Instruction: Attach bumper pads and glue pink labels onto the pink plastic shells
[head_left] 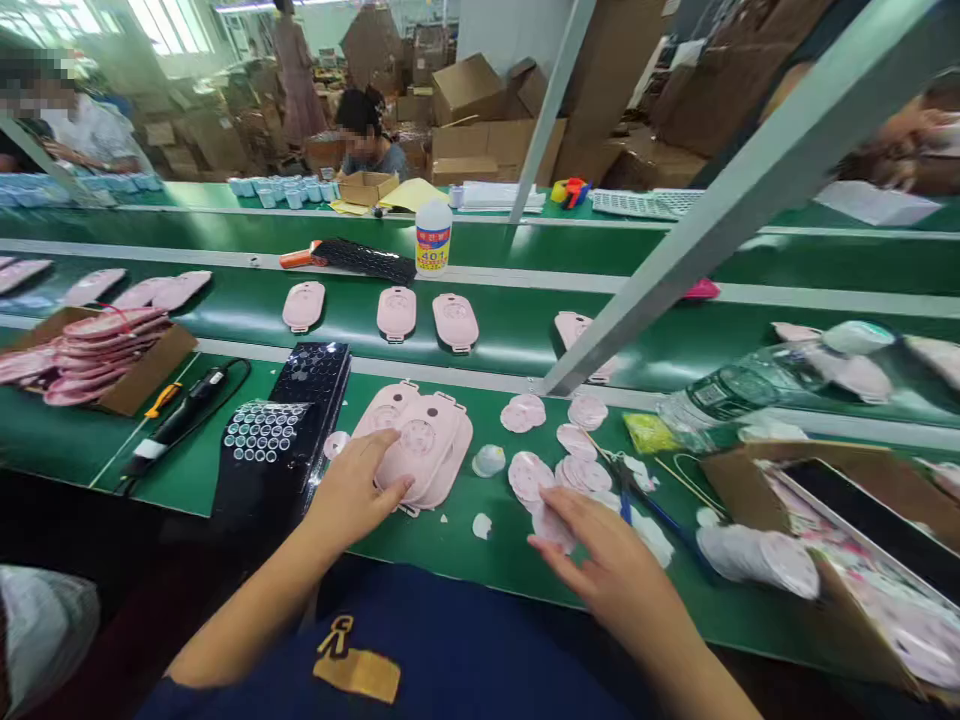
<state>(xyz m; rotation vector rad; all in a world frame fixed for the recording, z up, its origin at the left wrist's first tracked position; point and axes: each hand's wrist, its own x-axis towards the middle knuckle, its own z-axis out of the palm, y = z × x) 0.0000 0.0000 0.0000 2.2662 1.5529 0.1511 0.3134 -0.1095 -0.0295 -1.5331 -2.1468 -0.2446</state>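
Observation:
My left hand [356, 492] lies on a small stack of pale pink plastic panels [424, 440], fingers stretched and thumb apart on the top one. That panel has rounded corners, a dark round hole and a ring-shaped pattern. My right hand [607, 545] has thumb and fingers around the edge of a thin round pink disc [553, 528]. Just beyond it lie overlapping pink discs [529, 474], with more loose discs [581, 472] to their right. Between my hands are a clear round piece [489, 460] and a small whitish scrap [482, 525].
Pink panels [455, 320] lie along the green conveyor [510, 345]. A glue bottle [433, 238] stands behind. Blue-handled pliers [649, 495], a plastic bottle [750, 385] and a cardboard box [855, 600] are right; a black corded tool [180, 420] is left. A slanted metal post [720, 220] crosses overhead.

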